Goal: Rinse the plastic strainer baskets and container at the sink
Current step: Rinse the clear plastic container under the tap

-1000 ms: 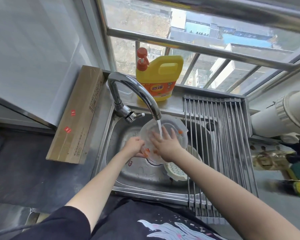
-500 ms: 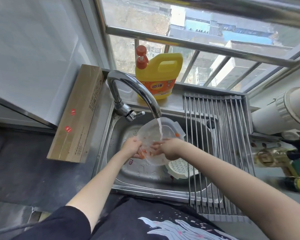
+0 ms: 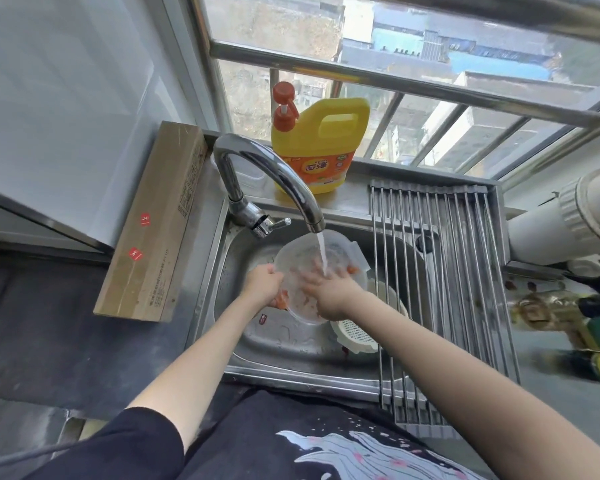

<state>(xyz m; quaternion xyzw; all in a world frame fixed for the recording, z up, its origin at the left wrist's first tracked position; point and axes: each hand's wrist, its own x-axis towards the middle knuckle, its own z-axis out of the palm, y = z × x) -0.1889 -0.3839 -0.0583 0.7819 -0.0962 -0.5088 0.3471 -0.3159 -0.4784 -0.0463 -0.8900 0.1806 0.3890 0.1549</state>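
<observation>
A clear plastic container [image 3: 302, 251] with orange clips is tilted under the running faucet [image 3: 274, 181] in the steel sink [image 3: 284, 344]. My left hand [image 3: 262, 285] grips its left rim. My right hand [image 3: 328, 289] lies flat inside it with fingers spread, under the water stream [image 3: 323, 252]. A white strainer basket [image 3: 359, 336] lies in the sink just right of and below the container, partly hidden by my right forearm.
A yellow detergent jug [image 3: 321, 150] with an orange pump stands on the ledge behind the faucet. A roll-up metal drying rack [image 3: 465, 271] covers the sink's right side. A long cardboard box [image 3: 153, 226] lies left of the sink. A white pipe [image 3: 565, 220] juts in at the right.
My right hand slid from the container's lower rim back into its middle under the stream, fingers spread. The left hand kept its hold on the left rim.
</observation>
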